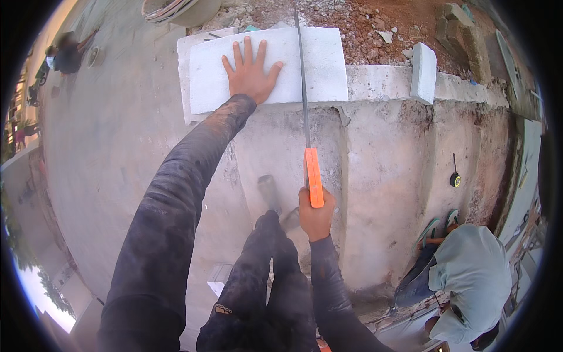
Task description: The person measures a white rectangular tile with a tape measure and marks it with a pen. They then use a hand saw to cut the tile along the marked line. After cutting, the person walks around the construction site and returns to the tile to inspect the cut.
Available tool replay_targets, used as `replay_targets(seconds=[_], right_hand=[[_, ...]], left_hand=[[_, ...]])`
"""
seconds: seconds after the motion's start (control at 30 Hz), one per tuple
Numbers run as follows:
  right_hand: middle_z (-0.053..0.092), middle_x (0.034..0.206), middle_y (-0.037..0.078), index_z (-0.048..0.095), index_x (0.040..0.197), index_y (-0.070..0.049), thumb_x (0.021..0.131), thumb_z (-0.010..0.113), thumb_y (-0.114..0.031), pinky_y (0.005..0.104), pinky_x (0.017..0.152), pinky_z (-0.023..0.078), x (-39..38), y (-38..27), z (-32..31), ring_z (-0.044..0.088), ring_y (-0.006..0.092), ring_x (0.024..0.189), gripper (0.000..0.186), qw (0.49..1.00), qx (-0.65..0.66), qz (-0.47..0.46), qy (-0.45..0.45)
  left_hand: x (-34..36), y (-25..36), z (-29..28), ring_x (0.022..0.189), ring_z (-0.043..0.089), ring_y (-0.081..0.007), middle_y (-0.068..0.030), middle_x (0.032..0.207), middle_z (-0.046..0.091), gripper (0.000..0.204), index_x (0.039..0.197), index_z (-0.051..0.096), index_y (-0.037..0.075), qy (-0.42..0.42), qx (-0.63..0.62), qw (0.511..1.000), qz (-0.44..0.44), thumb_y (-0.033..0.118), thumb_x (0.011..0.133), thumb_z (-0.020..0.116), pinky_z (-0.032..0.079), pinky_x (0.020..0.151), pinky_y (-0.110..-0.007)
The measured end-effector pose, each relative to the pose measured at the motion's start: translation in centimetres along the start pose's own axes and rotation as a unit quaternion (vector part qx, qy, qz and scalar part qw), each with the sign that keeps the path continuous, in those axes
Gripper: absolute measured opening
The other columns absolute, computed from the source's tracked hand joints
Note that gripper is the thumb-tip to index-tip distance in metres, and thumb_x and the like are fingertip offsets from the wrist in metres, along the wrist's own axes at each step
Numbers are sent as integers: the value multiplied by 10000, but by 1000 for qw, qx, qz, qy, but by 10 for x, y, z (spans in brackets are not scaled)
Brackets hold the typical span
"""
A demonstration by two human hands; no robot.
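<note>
My left hand is pressed flat on a white block, fingers spread, near the top middle of the view. My right hand grips the orange handle of a long hand saw. Its narrow blade runs up across the block to the right of my left hand, at right angles to the block's long side. The block lies on a concrete ledge, over another pale slab that shows at its left edge.
A small white block stands on the ledge, with rubble behind. A tape measure is at right. A person in a grey shirt crouches at lower right. A bucket is at top; other people are at far left.
</note>
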State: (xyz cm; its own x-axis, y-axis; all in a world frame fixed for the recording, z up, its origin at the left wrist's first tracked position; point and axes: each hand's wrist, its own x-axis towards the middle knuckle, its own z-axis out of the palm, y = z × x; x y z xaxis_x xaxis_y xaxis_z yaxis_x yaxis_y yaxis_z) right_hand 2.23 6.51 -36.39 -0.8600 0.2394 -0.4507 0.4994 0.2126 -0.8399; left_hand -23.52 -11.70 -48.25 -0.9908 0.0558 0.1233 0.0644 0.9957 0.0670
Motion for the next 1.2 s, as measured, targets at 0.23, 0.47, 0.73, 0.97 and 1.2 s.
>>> replay_targets(seconds=[0.23,0.47,0.73,0.97,1.2], right_hand=[[411,539,30,502,697,40,823,582,-11,312,472,332,-1,-1,3,364,75,521,157,998,28,-50,28],[412,552,27,516,713,37,819,584,-12,311,480,329,-11,1,2,373,64,553,135,999,24,-17,20],[481,533,104,537,700,48,814,599,-14,317,474,384,58,-20,15,485,104,483,144,1000,-11,-14,14],[489,538,95,546,705,46,810,596,-10,316,480,389,-44,-1,-11,490,99,489,129,999,7,10,43],[510,557,93,568,739,39,822,596,-23,314,489,394,52,-19,14,459,82,516,107,1000,10,6,19]], left_hand=[[2,7,4,1471,48,-391,-162,1591,145,711,1519,272,215,10,-13,1000,9,628,943,323,-8,1131,-647],[1,-5,8,1473,43,-386,-147,1596,138,699,1516,280,233,6,9,1000,-4,623,939,338,-13,1129,-649],[7,10,2,1467,65,-398,-133,1591,170,688,1503,317,234,12,-15,1000,14,619,935,359,-13,1123,-660],[6,5,-2,1462,89,-403,-133,1584,196,662,1496,333,233,19,-17,1000,13,603,948,351,17,1111,-681],[8,7,-1,1463,87,-401,-132,1586,188,656,1494,337,233,20,-3,1000,22,597,949,356,16,1107,-684]])
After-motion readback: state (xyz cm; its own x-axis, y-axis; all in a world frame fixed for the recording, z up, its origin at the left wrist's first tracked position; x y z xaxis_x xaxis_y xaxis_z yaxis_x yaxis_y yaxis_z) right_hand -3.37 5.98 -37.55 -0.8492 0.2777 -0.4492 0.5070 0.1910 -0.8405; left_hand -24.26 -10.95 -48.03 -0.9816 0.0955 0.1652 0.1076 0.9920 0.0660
